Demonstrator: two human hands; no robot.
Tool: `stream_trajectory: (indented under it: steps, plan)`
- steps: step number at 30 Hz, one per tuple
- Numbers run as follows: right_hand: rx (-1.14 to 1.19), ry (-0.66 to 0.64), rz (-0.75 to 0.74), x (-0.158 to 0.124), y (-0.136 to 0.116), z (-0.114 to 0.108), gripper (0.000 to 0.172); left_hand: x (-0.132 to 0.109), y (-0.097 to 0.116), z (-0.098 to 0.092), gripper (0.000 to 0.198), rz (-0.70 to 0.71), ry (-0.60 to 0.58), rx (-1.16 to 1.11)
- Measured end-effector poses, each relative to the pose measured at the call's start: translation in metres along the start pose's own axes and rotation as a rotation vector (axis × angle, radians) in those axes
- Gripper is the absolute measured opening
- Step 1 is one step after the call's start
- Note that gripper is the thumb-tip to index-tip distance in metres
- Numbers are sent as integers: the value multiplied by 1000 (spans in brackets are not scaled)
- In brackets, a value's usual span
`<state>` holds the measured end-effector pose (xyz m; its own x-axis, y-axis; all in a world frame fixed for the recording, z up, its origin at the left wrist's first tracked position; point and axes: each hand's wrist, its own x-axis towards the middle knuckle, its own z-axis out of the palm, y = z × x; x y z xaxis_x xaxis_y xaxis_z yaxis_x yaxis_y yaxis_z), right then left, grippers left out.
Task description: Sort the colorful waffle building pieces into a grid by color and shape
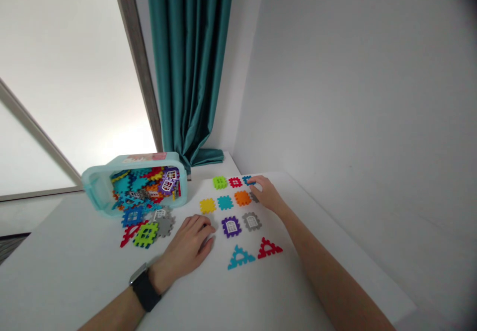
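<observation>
My right hand point(266, 194) reaches to the back right of the laid-out interlocking plastic tiles. Its fingertips are closed on a blue window tile point(245, 178), which they partly cover. A grey tile point(254, 197) is half hidden under that hand. Beside the blue tile lie a red window tile point(235, 182) and a lime green one point(219, 182). My left hand point(192, 244) rests on the table with loosely bent fingers, thumb apart, holding nothing. Near it are a yellow tile point(207, 206), a turquoise tile point(225, 202), an orange tile point(242, 198) and a purple window tile point(231, 226).
A pale turquoise tub point(130, 159) lies on its side at the left, full of tiles. Loose tiles, including a lime green one point(146, 234), spill before it. Blue point(240, 257) and red point(269, 248) triangles lie in front. A wall point(335, 122) bounds the right; a curtain point(190, 62) hangs behind.
</observation>
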<state>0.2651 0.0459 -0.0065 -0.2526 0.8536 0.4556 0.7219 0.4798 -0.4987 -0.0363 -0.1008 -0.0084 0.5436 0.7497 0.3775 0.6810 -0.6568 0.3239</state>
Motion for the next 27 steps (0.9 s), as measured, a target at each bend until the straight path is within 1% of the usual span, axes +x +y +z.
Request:
stream_trajectory:
  steps: [4,5,8,11,14,17,20,23,27]
  plan:
    - [-27,-16,-48,-18,-33,2,20,-2,-5,-5,17,1,29,52]
    - [-64,-23,-68,-22,-41,2,20,-3,-6,-7,16,-2,35,70]
    - [-144,-54,-143,-33,-64,3,19,-5,-7,-17,15,-7,41,115]
    - [-162,-72,-205,-40,-83,3,19,-11,-7,-31,15,23,21,173]
    - [-156,-79,-249,-43,-101,7,18,-26,-12,-45,15,37,2,233]
    - [-134,-115,-295,-44,-119,14,19,-46,-20,-57,18,2,-16,285]
    - [-116,-177,-337,-44,-137,25,20,-65,-28,-66,19,-15,-55,317]
    - [-119,-266,-368,-41,-154,38,20,-79,-33,-75,19,-33,-78,337]
    - [-152,-353,-390,-40,-173,52,19,-94,-40,-83,19,-62,-40,327]
